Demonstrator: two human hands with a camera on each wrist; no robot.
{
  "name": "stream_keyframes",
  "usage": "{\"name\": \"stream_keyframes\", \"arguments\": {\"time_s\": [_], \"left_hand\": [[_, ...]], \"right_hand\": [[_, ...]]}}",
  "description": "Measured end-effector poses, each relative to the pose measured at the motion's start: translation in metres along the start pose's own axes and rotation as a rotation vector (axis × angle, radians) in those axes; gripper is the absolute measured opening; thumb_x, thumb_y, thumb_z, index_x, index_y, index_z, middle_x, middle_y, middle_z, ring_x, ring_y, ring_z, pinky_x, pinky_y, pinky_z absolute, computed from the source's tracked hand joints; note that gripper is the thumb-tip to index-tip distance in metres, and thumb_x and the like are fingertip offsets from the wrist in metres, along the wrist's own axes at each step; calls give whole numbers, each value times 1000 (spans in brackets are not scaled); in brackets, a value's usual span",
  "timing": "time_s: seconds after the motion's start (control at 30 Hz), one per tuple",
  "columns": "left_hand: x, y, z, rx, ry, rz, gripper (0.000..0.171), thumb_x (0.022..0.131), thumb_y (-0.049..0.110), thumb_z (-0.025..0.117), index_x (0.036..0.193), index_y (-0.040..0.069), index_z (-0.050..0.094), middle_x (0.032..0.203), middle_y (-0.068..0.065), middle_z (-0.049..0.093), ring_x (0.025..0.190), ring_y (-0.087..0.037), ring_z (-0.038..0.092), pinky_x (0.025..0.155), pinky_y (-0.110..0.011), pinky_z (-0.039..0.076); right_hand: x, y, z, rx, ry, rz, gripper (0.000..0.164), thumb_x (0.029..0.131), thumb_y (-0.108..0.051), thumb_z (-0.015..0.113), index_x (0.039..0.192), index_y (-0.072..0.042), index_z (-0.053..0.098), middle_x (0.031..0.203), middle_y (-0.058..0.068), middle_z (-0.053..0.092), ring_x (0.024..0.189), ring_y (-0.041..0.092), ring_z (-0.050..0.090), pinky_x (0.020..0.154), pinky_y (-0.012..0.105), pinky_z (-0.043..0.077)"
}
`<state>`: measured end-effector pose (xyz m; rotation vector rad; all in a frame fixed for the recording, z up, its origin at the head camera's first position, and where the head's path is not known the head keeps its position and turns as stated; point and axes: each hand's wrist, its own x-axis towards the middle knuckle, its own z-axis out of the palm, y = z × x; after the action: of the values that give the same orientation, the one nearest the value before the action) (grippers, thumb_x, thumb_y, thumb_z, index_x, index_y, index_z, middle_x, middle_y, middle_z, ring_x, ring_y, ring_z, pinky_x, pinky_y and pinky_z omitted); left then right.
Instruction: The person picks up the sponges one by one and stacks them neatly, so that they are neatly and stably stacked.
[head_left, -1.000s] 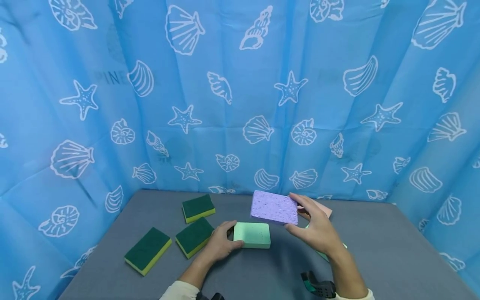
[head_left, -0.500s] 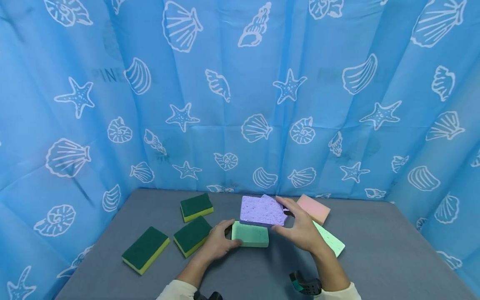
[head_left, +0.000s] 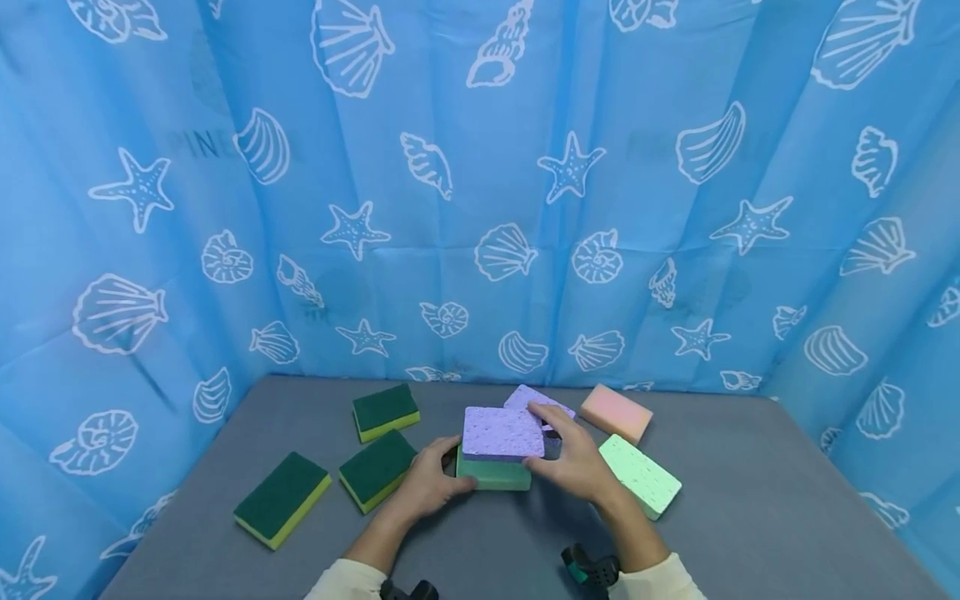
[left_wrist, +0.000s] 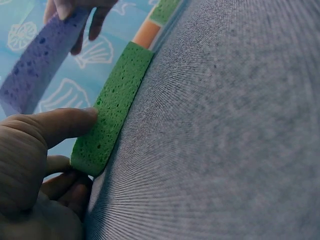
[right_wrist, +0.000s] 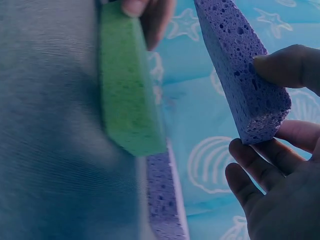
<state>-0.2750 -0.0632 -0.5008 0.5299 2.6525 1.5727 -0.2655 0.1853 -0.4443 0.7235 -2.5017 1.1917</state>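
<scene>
My left hand (head_left: 429, 483) pinches the left end of a green sponge (head_left: 493, 478) lying flat on the grey table. Thumb and fingers of my right hand (head_left: 572, 458) grip the right end of a purple sponge (head_left: 501, 432). In the head view this purple sponge overlaps the green one's back part. Both wrist views show a gap between the held purple sponge (left_wrist: 47, 60) and the green sponge (left_wrist: 112, 110), so it hangs above without touching. Behind my right fingers, partly hidden, lies a second purple sponge (head_left: 527, 397).
Right of my right hand lie a pink sponge (head_left: 617, 413) and a pale green sponge (head_left: 640, 475). On the left are yellow sponges with dark green scouring tops: one far back (head_left: 385, 408), another beside my left hand (head_left: 377, 468), a third nearer (head_left: 282, 498). A blue shell-print curtain (head_left: 495, 325) surrounds the table.
My right hand has carried the purple sponge left and down over the green sponge, uncovering the second purple, pink and pale green sponges. My left hand keeps its hold. The head view has shifted slightly.
</scene>
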Motion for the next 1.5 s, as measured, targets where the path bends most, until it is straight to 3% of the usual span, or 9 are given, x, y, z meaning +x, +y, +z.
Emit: {"name": "stream_keyframes", "arguments": {"time_s": [0.2,0.6,1.5], "left_hand": [[-1,0,-1,4,6,14,73,76,17,83,136,-7,49,128,-19,53,122,-37,47,97,-50,40],[-1,2,-1,30,12,-1,74,74,15,84,134,-9,49,129,-20,53,123,-38,46,99,-50,39],[-1,5,0,62,25,-49,71,73,12,84,133,-7,52,132,-20,51,124,-37,45,100,-50,38]], "right_hand": [[0,11,13,22,-21,-32,70,72,-7,79,136,3,51,129,13,55,110,27,55,87,42,49],[-6,16,23,11,-85,91,71,75,-13,77,140,0,49,134,11,53,119,29,50,94,52,42],[-8,19,23,1,-137,135,73,78,-20,76,142,-2,46,136,12,51,123,32,46,99,58,35]]}}
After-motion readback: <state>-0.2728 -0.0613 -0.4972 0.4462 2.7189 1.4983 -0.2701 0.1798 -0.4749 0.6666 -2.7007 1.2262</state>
